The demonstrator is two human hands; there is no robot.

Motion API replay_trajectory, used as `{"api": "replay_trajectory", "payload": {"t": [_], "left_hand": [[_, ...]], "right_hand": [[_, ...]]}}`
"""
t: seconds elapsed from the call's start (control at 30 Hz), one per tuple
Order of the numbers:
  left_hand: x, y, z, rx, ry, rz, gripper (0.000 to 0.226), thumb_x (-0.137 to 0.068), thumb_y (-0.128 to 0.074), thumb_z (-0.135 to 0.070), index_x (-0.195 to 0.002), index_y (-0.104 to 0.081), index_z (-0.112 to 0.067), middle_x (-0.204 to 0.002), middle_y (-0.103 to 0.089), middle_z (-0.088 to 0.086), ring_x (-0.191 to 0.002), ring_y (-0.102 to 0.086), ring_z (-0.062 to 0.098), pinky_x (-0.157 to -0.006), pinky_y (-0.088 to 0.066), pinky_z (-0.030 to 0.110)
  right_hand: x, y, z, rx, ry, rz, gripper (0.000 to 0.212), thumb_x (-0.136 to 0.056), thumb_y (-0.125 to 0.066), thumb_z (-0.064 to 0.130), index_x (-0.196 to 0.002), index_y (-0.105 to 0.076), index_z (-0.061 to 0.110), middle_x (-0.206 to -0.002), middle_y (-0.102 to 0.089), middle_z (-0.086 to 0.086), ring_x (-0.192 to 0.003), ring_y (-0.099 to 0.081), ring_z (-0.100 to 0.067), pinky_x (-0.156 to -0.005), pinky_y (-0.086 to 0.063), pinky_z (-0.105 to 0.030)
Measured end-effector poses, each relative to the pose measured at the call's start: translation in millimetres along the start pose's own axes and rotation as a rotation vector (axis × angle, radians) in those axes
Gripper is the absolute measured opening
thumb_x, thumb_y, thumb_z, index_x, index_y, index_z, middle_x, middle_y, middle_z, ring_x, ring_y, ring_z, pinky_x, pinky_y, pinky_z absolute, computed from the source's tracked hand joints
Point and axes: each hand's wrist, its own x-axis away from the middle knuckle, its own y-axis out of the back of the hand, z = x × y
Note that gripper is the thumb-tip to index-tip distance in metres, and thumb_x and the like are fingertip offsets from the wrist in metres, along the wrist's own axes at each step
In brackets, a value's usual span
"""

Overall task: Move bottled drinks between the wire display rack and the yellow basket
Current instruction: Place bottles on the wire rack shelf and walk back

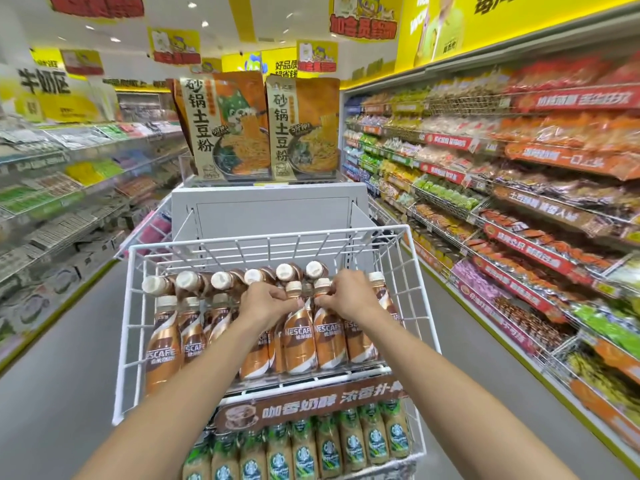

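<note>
A white wire display rack stands in front of me, its top shelf full of brown Nescafe coffee bottles. My left hand grips the neck of one upright Nescafe bottle in the front row. My right hand grips the neck of the bottle next to it. Behind the front row, several more bottles lie tilted with their white caps toward me. The lower shelf holds green-labelled Starbucks bottles. No yellow basket is in view.
A brown sign strip runs across the rack's front edge. Two noodle packets stand on a grey unit behind the rack. Snack shelves line the right aisle and more shelves line the left. Grey floor runs on both sides.
</note>
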Motion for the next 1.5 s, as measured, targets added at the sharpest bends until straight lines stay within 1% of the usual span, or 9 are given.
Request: {"api": "replay_trajectory", "payload": {"t": [0.17,0.23,0.3,0.37,0.5,0.7,0.97,1.07,1.5], "left_hand": [[20,-2,-7,-0.178,-0.073,-0.148,0.041,-0.081,-0.085,-0.043,-0.058,-0.071,-0.012,-0.053,-0.061,-0.002,-0.059,-0.061,0.016,-0.054,-0.039,0.027],[33,2,-20,-0.314,-0.167,-0.216,0.046,-0.088,-0.076,-0.045,-0.057,-0.063,-0.014,-0.051,-0.055,-0.003,-0.057,-0.058,0.016,-0.050,-0.035,0.027],[43,7,-39,-0.416,-0.322,-0.225,0.042,-0.093,-0.065,-0.052,-0.071,-0.066,-0.016,-0.065,-0.065,-0.002,-0.068,-0.065,0.021,-0.057,-0.048,0.031],[53,6,-62,-0.523,-0.497,-0.133,0.038,-0.096,-0.057,-0.055,-0.096,-0.071,-0.019,-0.091,-0.075,0.001,-0.089,-0.071,0.025,-0.075,-0.058,0.040],[81,-29,-115,-0.772,-0.700,0.127,0.047,-0.101,-0.048,-0.059,-0.115,-0.063,-0.017,-0.114,-0.070,0.008,-0.107,-0.065,0.027,-0.091,-0.056,0.045],[164,-159,-198,-0.868,-0.893,0.327,0.059,-0.096,-0.045,-0.067,-0.118,-0.057,-0.014,-0.123,-0.067,0.014,-0.118,-0.062,0.037,-0.096,-0.053,0.048],[343,-363,-313,-0.683,-1.175,0.634,0.076,-0.097,-0.045,-0.068,-0.149,-0.047,-0.012,-0.149,-0.055,0.015,-0.136,-0.052,0.037,-0.110,-0.046,0.049],[407,-422,-346,-0.689,-1.271,0.726,0.076,-0.097,-0.041,-0.071,-0.144,-0.050,-0.012,-0.145,-0.058,0.013,-0.130,-0.055,0.036,-0.105,-0.049,0.049],[515,-670,-406,-0.635,-1.233,0.961,0.083,-0.091,-0.041,-0.077,-0.145,-0.050,-0.014,-0.150,-0.056,0.011,-0.139,-0.051,0.034,-0.109,-0.046,0.048]], "right_hand": [[16,9,-2,-0.117,0.031,-0.052,0.048,-0.095,-0.072,0.045,-0.063,-0.045,0.023,-0.062,-0.051,0.002,-0.057,-0.048,-0.015,-0.050,-0.032,-0.030],[29,26,-7,-0.149,0.097,-0.070,0.039,-0.101,-0.064,0.044,-0.067,-0.051,0.028,-0.068,-0.058,0.006,-0.065,-0.055,-0.013,-0.060,-0.040,-0.032],[42,45,-18,-0.106,0.148,-0.051,0.033,-0.104,-0.056,0.049,-0.105,-0.074,0.021,-0.102,-0.075,-0.002,-0.096,-0.069,-0.019,-0.084,-0.054,-0.038],[59,65,-33,0.030,0.167,-0.029,0.055,-0.104,-0.047,0.056,-0.141,-0.062,0.017,-0.136,-0.069,-0.009,-0.125,-0.064,-0.030,-0.101,-0.054,-0.049],[108,114,-90,0.247,0.132,-0.009,0.056,-0.106,-0.039,0.056,-0.146,-0.053,0.021,-0.145,-0.057,-0.010,-0.136,-0.052,-0.034,-0.105,-0.050,-0.052],[235,202,-232,0.390,-0.143,-0.014,0.062,-0.104,-0.040,0.055,-0.158,-0.040,0.026,-0.162,-0.041,-0.010,-0.146,-0.039,-0.034,-0.115,-0.042,-0.053],[474,310,-406,0.444,-0.589,0.024,0.057,-0.107,-0.041,0.054,-0.151,-0.047,0.016,-0.151,-0.050,-0.015,-0.137,-0.048,-0.039,-0.108,-0.047,-0.052],[550,336,-458,0.434,-0.729,-0.007,0.055,-0.106,-0.046,0.052,-0.145,-0.052,0.014,-0.145,-0.057,-0.018,-0.130,-0.055,-0.039,-0.103,-0.050,-0.049],[653,358,-669,0.359,-0.891,0.097,0.061,-0.107,-0.045,0.048,-0.160,-0.038,0.018,-0.155,-0.048,-0.015,-0.143,-0.044,-0.039,-0.114,-0.043,-0.055]]}}
